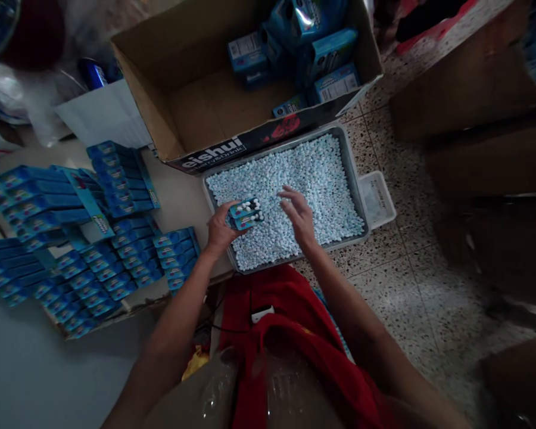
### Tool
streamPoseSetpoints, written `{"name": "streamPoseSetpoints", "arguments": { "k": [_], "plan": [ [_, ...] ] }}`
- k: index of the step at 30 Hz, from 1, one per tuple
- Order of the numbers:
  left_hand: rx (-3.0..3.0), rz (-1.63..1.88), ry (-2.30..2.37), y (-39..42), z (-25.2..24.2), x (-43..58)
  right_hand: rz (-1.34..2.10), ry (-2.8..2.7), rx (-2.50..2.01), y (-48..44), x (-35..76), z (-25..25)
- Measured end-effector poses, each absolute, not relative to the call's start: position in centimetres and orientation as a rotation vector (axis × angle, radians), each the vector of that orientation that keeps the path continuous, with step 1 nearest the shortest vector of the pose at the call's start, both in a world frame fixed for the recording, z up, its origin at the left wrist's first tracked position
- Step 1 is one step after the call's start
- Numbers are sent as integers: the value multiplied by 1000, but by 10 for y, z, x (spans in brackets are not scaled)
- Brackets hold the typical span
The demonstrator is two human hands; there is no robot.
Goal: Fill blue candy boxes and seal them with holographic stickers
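Note:
A grey plastic tray is filled with small pale blue and white pellets, which look like candies. Over its left part, my left hand is closed around two small blue boxes held side by side. White pellets show at the boxes' open ends. My right hand hovers above the middle of the tray, fingers apart and bent a little, with nothing visible in them.
Stacks of small blue boxes cover the table at left. Behind the tray stands an open cardboard carton with several blue packs inside. A small clear container sits right of the tray. Brown cartons line the right side.

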State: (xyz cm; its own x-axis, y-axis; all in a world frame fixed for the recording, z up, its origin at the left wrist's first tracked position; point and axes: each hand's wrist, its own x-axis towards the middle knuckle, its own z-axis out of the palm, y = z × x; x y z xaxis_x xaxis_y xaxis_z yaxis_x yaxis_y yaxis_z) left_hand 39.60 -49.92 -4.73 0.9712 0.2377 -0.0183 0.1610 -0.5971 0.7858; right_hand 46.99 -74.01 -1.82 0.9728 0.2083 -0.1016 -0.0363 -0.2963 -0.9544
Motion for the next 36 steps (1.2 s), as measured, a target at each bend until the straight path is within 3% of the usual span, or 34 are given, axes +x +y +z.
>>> {"name": "streamPoseSetpoints", "arguments": {
  "k": [6, 12, 17, 22, 25, 30, 36],
  "plan": [
    [2095, 138, 309, -506, -58, 397, 75, -63, -2592, -818, 521, -99],
    [2061, 134, 396, -510, -73, 390, 7, -48, -2797, -770, 536, -126],
    [2104, 95, 442, -516, -71, 392, 165, 73, -2520, -744, 527, -123],
    [2239, 53, 341, -515, -50, 401, 595, 421, -1594, -723, 522, -87],
    [2326, 43, 295, -513, -37, 405, 625, 360, -1156, -703, 512, -45],
    [2423, -33, 254, -511, -18, 410, 357, 173, -1142, -672, 496, 8],
    [2298, 2, 165, -503, -13, 409, 322, -16, -1283, -665, 474, 20]
  ]
}}
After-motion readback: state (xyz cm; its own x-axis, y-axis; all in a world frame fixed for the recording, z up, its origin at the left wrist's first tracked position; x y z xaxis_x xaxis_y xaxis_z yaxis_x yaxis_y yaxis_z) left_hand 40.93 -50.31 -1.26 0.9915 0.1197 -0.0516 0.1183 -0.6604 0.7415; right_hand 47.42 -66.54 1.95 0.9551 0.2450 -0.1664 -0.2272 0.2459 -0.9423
